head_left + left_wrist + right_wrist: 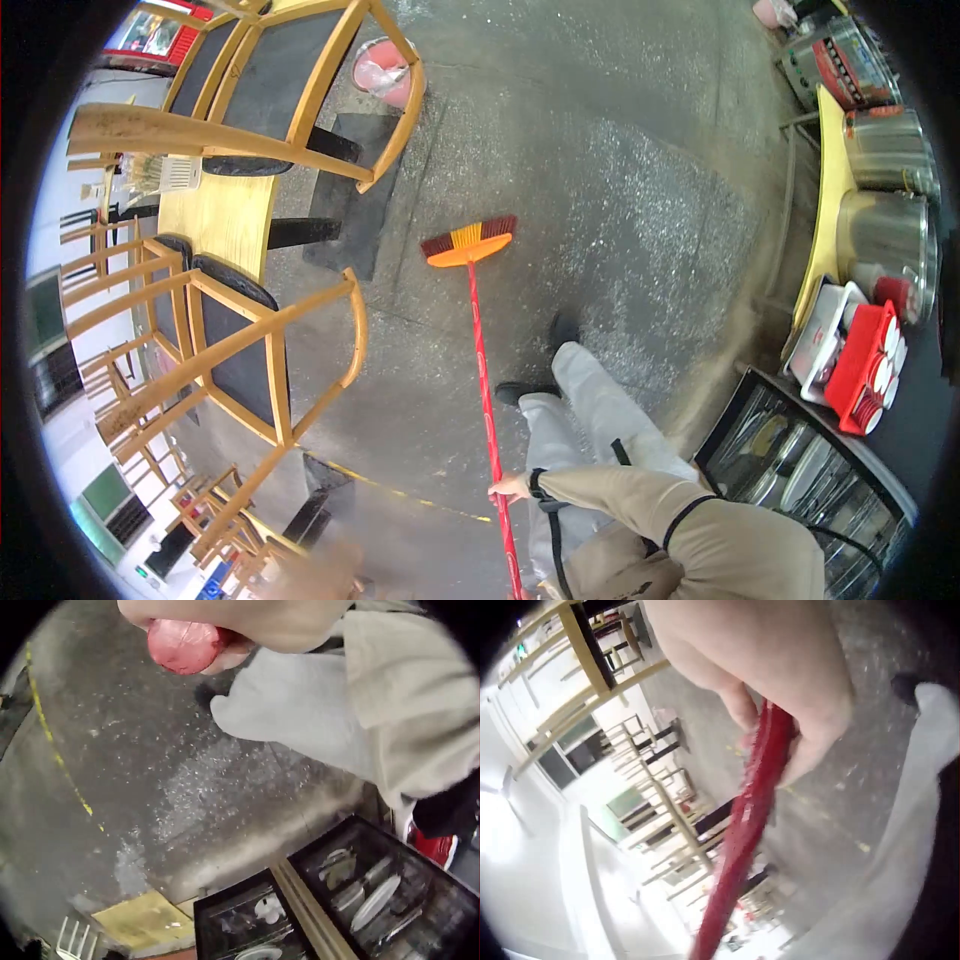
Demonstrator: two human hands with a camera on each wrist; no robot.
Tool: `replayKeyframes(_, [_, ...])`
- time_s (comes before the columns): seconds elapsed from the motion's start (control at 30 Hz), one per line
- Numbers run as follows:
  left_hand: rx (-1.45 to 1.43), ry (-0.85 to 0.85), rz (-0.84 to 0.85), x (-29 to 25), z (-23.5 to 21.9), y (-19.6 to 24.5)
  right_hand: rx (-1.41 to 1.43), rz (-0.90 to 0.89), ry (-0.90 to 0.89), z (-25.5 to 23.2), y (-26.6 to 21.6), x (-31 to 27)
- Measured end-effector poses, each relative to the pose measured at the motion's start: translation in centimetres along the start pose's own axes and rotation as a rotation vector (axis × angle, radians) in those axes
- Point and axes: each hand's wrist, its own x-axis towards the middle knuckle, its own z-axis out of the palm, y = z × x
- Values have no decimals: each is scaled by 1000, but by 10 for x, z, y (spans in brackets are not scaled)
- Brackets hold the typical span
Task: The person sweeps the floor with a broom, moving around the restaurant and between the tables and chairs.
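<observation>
Left hand [255, 619] grips the broom [488, 410] up top, right hand [772, 660] clasps nearer the bristles [468, 236], long axis slanting forward to the floor [460, 130]!

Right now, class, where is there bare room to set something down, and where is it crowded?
The widest free patch is the speckled grey floor between the flared orange plastic broom head and the long yellow shelf. A smaller one shows on the pale yellow wooden table, between light-wood chairs. The shelf is crowded with silver metal containers.
</observation>
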Motion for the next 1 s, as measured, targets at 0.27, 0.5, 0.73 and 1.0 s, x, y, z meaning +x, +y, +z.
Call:
replayKeyframes(0.27, [154,97,114,69,29,-14,11,-595,407,-14,-46,-65])
replayKeyframes(0.5, [162,61,504,239,58,211,239,-1277,988,-175,-227,-156])
replayKeyframes(0.73, [288,78,857,245,69,290,388,-1005,962,-298,-228,-228])
replayKeyframes(1.0, [335,-103,629,263,47,59,-192,-765,1561,-214,-78,-30])
